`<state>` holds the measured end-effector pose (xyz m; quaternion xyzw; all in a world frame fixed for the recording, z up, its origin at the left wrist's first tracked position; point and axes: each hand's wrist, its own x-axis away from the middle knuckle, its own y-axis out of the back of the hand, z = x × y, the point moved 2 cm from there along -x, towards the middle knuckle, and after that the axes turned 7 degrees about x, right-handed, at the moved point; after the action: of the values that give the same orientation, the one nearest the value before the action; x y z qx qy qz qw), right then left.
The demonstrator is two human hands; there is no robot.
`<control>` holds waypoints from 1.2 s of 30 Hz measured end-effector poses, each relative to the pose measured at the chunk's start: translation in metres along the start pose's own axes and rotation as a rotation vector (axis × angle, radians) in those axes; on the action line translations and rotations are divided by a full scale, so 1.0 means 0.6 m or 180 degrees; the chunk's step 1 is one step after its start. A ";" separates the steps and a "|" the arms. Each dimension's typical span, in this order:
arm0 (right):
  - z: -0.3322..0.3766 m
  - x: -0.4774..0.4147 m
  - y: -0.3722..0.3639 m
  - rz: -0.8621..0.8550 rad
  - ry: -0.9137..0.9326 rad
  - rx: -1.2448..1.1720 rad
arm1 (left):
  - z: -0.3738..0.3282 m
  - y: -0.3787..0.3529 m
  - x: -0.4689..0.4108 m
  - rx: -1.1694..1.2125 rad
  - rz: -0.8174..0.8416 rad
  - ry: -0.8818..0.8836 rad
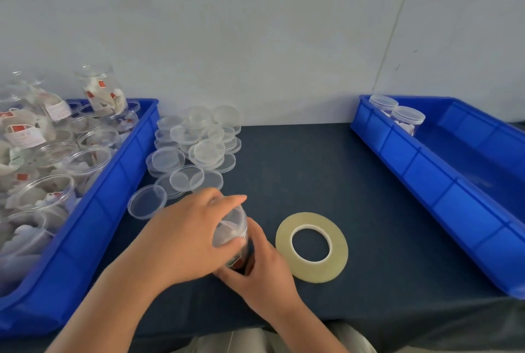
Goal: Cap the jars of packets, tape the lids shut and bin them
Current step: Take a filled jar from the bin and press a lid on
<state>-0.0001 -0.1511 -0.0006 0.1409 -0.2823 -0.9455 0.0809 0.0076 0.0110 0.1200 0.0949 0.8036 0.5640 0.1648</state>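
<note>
A clear jar of packets [233,232] stands on the dark table in front of me, between both hands. My left hand [187,235] lies over its top, fingers curled round the clear lid. My right hand [255,264] grips the jar's lower body from the right. A roll of clear tape [312,249] lies flat just right of my right hand, touched by neither hand. A heap of loose clear lids [196,151] sits behind the jar. Two capped jars [397,114] stand in the far corner of the right blue bin [443,191].
The left blue bin [93,210] is crowded with several uncapped jars of packets [56,154], some stacked high. One lid [146,201] lies apart beside that bin. A pale wall runs behind the table. The table's front edge is near my lap.
</note>
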 end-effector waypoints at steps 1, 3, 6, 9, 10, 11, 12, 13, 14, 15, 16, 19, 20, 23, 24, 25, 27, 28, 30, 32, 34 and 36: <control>0.000 0.001 0.001 -0.0025 0.0015 -0.0002 | -0.005 -0.003 -0.003 -0.0028 0.0022 0.0037; 0.000 0.002 0.001 -0.0067 0.0046 -0.0017 | -0.013 -0.012 -0.007 -0.0076 0.0081 0.0126; 0.000 0.001 0.000 -0.0110 0.0086 0.0030 | -0.026 -0.034 -0.005 -0.0156 0.0048 0.0267; 0.000 0.000 -0.003 -0.0140 0.0125 0.0137 | -0.031 -0.052 -0.005 -0.0241 -0.0177 0.0372; 0.000 -0.001 -0.004 -0.0130 0.0118 0.0174 | -0.032 -0.055 -0.006 -0.0222 -0.0228 0.0409; -0.001 -0.003 -0.006 -0.0114 0.0099 0.0198 | -0.032 -0.058 -0.006 -0.0179 -0.0263 0.0444; 0.000 -0.005 -0.008 -0.0100 0.0094 0.0243 | -0.034 -0.061 -0.006 -0.0132 -0.0295 0.0480; 0.000 -0.008 -0.010 -0.0092 0.0110 0.0335 | -0.037 -0.064 -0.005 -0.0098 -0.0324 0.0521; 0.001 -0.010 -0.013 -0.0100 0.0152 0.0489 | -0.041 -0.067 -0.004 -0.0083 -0.0353 0.0557; 0.001 -0.011 -0.014 -0.0112 0.0186 0.0610 | -0.045 -0.069 -0.003 -0.0072 -0.0383 0.0571; 0.001 -0.010 -0.015 -0.0127 0.0204 0.0658 | -0.048 -0.070 -0.001 -0.0068 -0.0402 0.0554; 0.001 -0.008 -0.006 -0.0201 0.0268 0.0525 | -0.051 -0.064 0.003 -0.0082 -0.0287 0.0304; 0.002 -0.005 0.000 -0.0255 0.0365 0.0520 | -0.051 -0.060 0.005 -0.0087 -0.0194 0.0173; 0.004 0.008 0.014 -0.0136 0.0477 -0.0217 | -0.056 -0.046 0.014 0.0061 0.0066 -0.0289; 0.007 0.013 0.020 -0.0002 0.0404 -0.0546 | -0.059 -0.038 0.018 0.0219 0.0078 -0.0439; 0.011 0.017 0.027 0.0141 0.0374 -0.0739 | -0.061 -0.030 0.023 0.0422 0.0063 -0.0580; 0.018 0.022 0.037 0.0514 0.0453 -0.1051 | -0.060 -0.020 0.033 0.0894 0.0055 -0.0820; 0.021 0.027 0.041 0.0725 0.0536 -0.1229 | -0.058 -0.017 0.039 0.1204 0.0111 -0.0906; 0.028 0.040 0.050 0.1100 0.0642 -0.1578 | -0.051 -0.017 0.053 0.2009 0.0326 -0.1039; 0.042 0.056 0.056 0.1432 0.0730 -0.1933 | -0.037 -0.022 0.066 0.2642 0.0518 -0.1192; 0.057 0.075 0.060 0.1619 0.0796 -0.2308 | -0.021 -0.028 0.074 0.2962 0.0503 -0.1081; 0.062 0.090 0.069 0.1309 0.0659 -0.2348 | 0.000 -0.034 0.084 0.3531 0.0306 -0.0504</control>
<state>-0.0598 -0.1789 0.0404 0.1374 0.0619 -0.9281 0.3404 -0.0383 0.0211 0.0930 0.2458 0.9598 0.0550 0.1241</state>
